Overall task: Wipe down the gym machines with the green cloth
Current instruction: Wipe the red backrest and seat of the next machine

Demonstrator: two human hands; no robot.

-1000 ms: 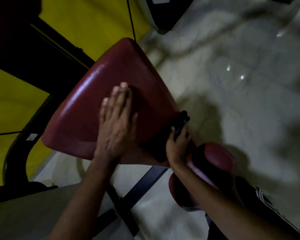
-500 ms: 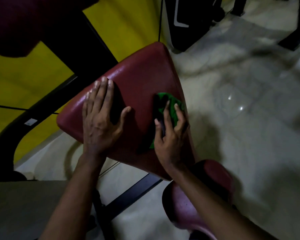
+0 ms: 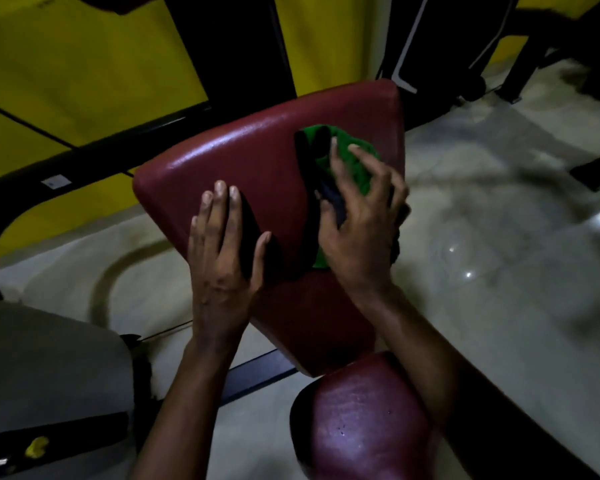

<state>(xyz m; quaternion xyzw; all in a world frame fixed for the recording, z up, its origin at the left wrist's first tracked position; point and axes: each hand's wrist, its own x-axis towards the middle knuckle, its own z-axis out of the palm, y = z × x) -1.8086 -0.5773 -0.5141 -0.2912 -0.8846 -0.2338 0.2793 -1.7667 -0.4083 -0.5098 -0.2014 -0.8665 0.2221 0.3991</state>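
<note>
Round cushion: a dark red, glossy, creased cushion [image 3: 368, 424] sits lowest in view, just under the right forearm.
Grey shape: a grey bulk [image 3: 49, 358] fills the lower left corner, with a black band and a small yellow scrap [image 3: 37, 446] on it. What it is cannot be told.
Left hand: the left hand [image 3: 222, 261] lies flat, palm down, on the near half of the seat pad. Its fingers are straight and close together, the thumb is set out to the side, and it holds nothing.
Right hand: the right hand [image 3: 357, 233] is spread wide over the cloth with its fingers apart and slightly bent, pressing it onto the pad. The hand is blurred, and something dark shows under the thumb side.
Green cloth: the green cloth [image 3: 355, 161] is bunched on the far right part of the seat pad. It lies under the right fingers and pokes out beyond the fingertips, and a bit of it shows by the heel of the hand.
Seat pad: the seat pad [image 3: 257, 157] is a broad, shiny dark red cushion, tilted, with both hands on it.
Frame: a black tube [image 3: 84, 166] runs along the pad's far left edge and curves down at the left. It carries a small white sticker [image 3: 56, 181].
Floor: pale glossy tiles [image 3: 499, 289] spread to the right, with light spots on them.
Post: a wide black upright [image 3: 232, 46] stands behind the pad.
Wall: a yellow wall [image 3: 84, 64] lies beyond, crossed by a thin cable [image 3: 25, 124].
Far machine: dark bars [image 3: 551, 46] stand at the top right.
</note>
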